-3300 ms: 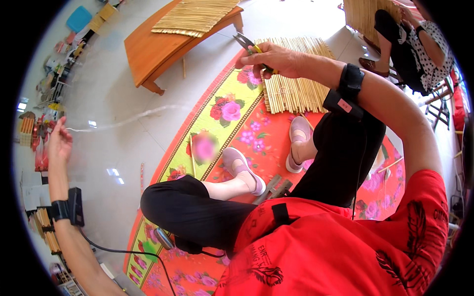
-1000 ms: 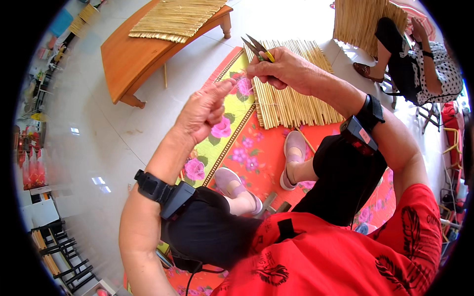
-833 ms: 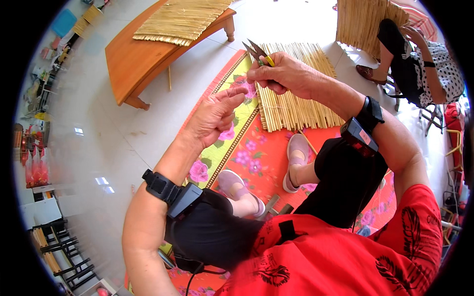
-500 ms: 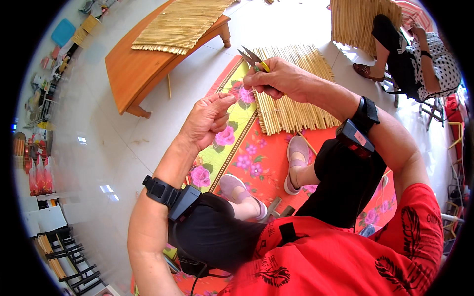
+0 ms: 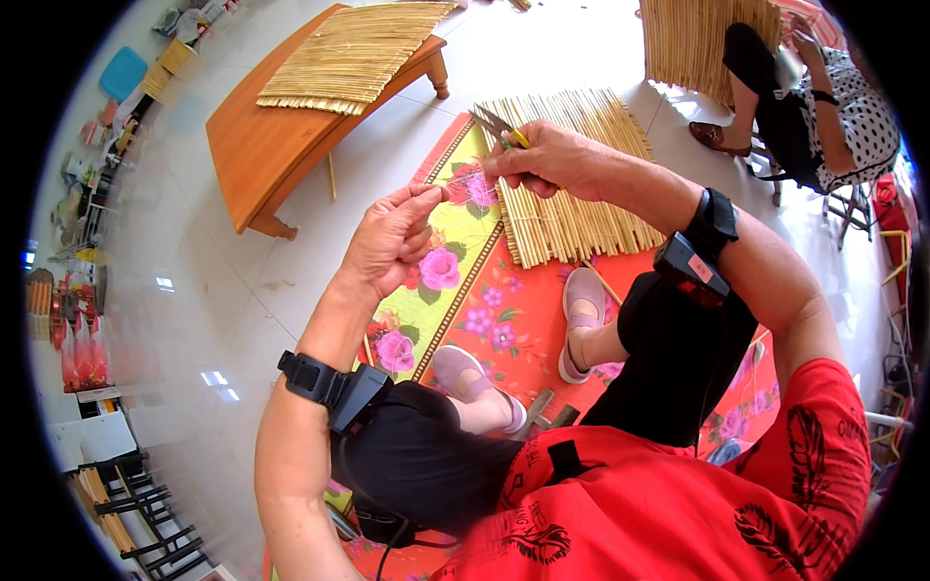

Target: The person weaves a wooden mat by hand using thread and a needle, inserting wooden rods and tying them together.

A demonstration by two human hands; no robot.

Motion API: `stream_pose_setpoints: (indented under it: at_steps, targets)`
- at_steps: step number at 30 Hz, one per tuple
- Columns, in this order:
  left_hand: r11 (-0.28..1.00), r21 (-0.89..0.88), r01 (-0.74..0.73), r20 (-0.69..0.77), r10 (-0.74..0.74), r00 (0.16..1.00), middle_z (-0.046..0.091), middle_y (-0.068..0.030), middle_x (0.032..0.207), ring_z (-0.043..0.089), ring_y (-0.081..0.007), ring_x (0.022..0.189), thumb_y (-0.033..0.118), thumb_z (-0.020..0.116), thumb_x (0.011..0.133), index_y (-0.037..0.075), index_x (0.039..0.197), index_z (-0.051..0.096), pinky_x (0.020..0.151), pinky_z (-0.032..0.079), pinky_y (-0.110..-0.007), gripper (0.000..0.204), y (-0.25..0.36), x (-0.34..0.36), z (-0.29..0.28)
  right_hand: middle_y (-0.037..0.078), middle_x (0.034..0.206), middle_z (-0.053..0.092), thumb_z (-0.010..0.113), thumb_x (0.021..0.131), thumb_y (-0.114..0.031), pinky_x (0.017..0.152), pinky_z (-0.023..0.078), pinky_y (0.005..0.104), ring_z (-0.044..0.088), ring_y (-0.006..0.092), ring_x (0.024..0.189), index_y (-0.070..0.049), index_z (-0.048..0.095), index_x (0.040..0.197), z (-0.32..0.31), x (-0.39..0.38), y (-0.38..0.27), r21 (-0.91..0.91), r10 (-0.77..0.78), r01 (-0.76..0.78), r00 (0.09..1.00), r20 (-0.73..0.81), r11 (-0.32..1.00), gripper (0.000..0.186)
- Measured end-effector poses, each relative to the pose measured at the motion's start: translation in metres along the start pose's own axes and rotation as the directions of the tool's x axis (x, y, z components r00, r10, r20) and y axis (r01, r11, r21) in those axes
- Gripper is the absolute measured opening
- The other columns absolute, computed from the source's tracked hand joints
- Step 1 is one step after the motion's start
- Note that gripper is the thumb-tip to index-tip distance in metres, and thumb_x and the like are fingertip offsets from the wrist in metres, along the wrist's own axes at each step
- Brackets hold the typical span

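My left hand (image 5: pixel 392 237) is closed in a pinch on a thin pale thread (image 5: pixel 463 180), which stretches to my right hand (image 5: pixel 531 160). That hand grips scissors (image 5: pixel 492 123) with yellow on the handle, blades pointing up and left, and its fingertips are also at the thread. The two hands are a short way apart in front of me, above a flowered red and yellow-green mat (image 5: pixel 513 368). A bundle of straw-coloured sticks joined into a panel (image 5: pixel 581 223) lies just beyond my right hand.
A low wooden table (image 5: pixel 242 145) with another stick panel (image 5: pixel 339 58) stands upper left. A co-worker (image 5: pixel 857 126) sits upper right, holding a stick panel (image 5: pixel 697 48). Household items (image 5: pixel 87 339) and folded racks (image 5: pixel 121 504) line the left side. My legs and feet (image 5: pixel 581 310) are below my hands.
My left hand came in from the far left with the thread to near my right hand. Lately it has shifted slightly left, and the scissors sit a little lower in the picture.
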State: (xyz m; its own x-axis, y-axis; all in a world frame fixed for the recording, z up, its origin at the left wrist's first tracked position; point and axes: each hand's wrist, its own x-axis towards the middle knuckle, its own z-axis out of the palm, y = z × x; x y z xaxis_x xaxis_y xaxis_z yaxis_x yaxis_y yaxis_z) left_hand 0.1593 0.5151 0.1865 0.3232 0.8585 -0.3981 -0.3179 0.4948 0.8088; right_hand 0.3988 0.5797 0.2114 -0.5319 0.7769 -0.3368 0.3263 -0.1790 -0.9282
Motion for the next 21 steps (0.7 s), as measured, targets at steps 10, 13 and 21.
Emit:
stream_pose_setpoints:
  at_steps: [10, 13, 21]
  targets:
    - [0.995, 0.093, -0.042, -0.102, 0.052, 0.993, 0.037, 0.0097, 0.050, 0.027, -0.0005, 0.038, 0.014, 0.064, 0.091, 0.004, 0.095, 0.066, 0.036, 0.022, -0.017, 0.012, 0.003, 0.000, -0.010, 0.001, 0.061, 0.048, 0.049, 0.093, -0.052, 0.038, 0.029, 0.0232, 0.037, 0.0074, 0.043, 0.002, 0.061, 0.092, 0.024, -0.010, -0.003, 0.041, 0.218, -0.224, 0.969, 0.112, 0.974, 0.055]
    - [0.991, 0.121, -0.062, -0.133, 0.078, 0.988, 0.038, 0.0096, 0.051, 0.026, -0.0003, 0.039, 0.014, 0.065, 0.090, 0.004, 0.095, 0.066, 0.036, 0.021, -0.017, 0.012, 0.003, 0.003, -0.010, -0.001, 0.055, 0.042, 0.041, 0.093, -0.062, 0.034, 0.024, 0.0225, 0.030, 0.0053, 0.039, -0.002, 0.058, 0.085, 0.038, -0.014, -0.006, 0.151, 0.352, -0.379, 0.919, 0.180, 0.913, 0.063]
    - [0.982, 0.166, -0.085, -0.109, 0.104, 0.989, 0.039, 0.0099, 0.052, 0.027, 0.0001, 0.040, 0.014, 0.064, 0.090, 0.004, 0.096, 0.065, 0.037, 0.021, -0.018, 0.012, 0.007, -0.001, -0.004, 0.000, 0.054, 0.043, 0.036, 0.097, -0.053, 0.034, 0.023, 0.0235, 0.030, 0.0068, 0.039, -0.002, 0.056, 0.084, 0.052, -0.006, -0.008, 0.247, 0.402, -0.457, 0.883, 0.242, 0.855, 0.056]
